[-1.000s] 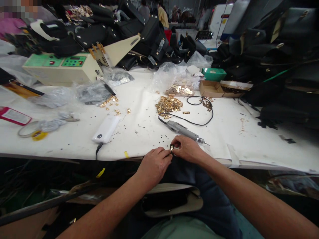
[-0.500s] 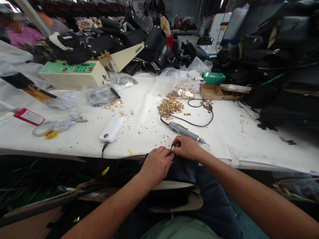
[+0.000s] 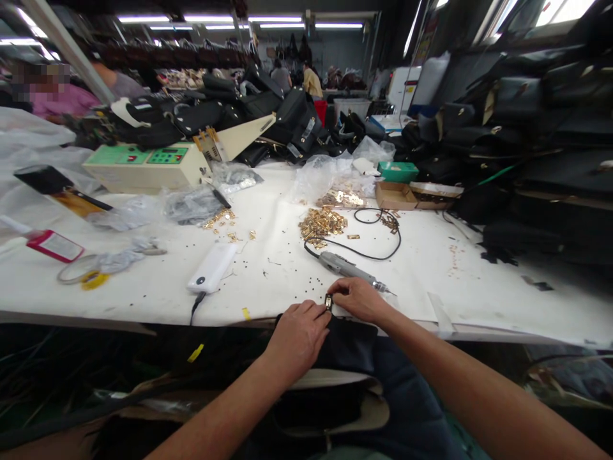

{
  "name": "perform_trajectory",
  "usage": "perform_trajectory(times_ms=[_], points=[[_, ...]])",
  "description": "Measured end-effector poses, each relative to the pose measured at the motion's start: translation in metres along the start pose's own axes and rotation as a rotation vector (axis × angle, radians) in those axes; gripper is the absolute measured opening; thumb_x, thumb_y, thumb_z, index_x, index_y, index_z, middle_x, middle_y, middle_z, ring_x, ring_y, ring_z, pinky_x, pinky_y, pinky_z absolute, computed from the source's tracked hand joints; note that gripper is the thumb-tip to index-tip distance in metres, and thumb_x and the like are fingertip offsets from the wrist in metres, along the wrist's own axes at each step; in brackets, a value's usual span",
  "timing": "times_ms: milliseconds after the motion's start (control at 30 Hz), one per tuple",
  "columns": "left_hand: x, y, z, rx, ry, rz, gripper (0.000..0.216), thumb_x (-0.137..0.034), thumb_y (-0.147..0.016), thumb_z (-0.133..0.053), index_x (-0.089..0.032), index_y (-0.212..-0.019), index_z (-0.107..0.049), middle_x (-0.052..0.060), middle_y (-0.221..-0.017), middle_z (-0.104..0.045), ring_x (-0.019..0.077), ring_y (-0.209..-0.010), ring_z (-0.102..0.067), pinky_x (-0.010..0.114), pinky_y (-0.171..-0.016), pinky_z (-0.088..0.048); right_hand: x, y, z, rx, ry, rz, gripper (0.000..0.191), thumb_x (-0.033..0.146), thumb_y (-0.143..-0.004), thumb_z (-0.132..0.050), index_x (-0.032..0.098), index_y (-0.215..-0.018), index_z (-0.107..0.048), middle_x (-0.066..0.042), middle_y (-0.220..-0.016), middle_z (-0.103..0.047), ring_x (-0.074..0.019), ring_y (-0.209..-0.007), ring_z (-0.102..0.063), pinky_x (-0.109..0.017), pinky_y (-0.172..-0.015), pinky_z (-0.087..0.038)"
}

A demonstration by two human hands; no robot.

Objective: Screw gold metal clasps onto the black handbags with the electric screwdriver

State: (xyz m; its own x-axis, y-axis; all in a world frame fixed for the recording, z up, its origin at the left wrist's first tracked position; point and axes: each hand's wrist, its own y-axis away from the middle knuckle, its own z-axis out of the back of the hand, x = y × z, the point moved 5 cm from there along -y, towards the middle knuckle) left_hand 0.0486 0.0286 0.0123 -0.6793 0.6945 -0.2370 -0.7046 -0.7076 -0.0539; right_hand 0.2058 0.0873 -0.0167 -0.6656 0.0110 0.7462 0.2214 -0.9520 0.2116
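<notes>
On my lap lies a black handbag (image 3: 347,342) with a pale lining, its flap raised to the table edge. My left hand (image 3: 294,335) is closed on the flap edge, fingertips together. A small gold lock plate (image 3: 328,301) shows at the flap between my hands. My right hand (image 3: 359,299) pinches at its right side; the thumb and fingertip contact is partly hidden. Just beyond the right hand lies a grey electric screwdriver (image 3: 352,269), bit pointing right. Farther back is a heap of gold metal fittings (image 3: 322,223).
A white power bank (image 3: 213,267) with a black cable lies to the left. A beige machine (image 3: 146,171), plastic bags (image 3: 316,179) and a cardboard box (image 3: 396,195) stand behind. Piled black bags (image 3: 517,166) fill the right. Several people are in the background.
My view has tilted up, so the table sits lower in the picture. Both hands stay at the flap, and the gold plate between them shows more clearly.
</notes>
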Motion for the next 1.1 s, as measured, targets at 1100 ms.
perform_trajectory(times_ms=[1100], points=[[0.045, 0.001, -0.047, -0.299, -0.215, -0.218, 0.042, -0.024, -0.080, -0.069, -0.033, -0.121, -0.065, -0.003, -0.129, -0.071, 0.0222, -0.108, -0.069, 0.032, -0.082, -0.056, -0.127, -0.085, 0.193, -0.456, 0.435, -0.385, 0.031, 0.027, -0.084, -0.059, 0.024, -0.109, -0.077, -0.009, -0.107, -0.073, -0.0245, -0.096, -0.067, -0.029, -0.075, -0.046]])
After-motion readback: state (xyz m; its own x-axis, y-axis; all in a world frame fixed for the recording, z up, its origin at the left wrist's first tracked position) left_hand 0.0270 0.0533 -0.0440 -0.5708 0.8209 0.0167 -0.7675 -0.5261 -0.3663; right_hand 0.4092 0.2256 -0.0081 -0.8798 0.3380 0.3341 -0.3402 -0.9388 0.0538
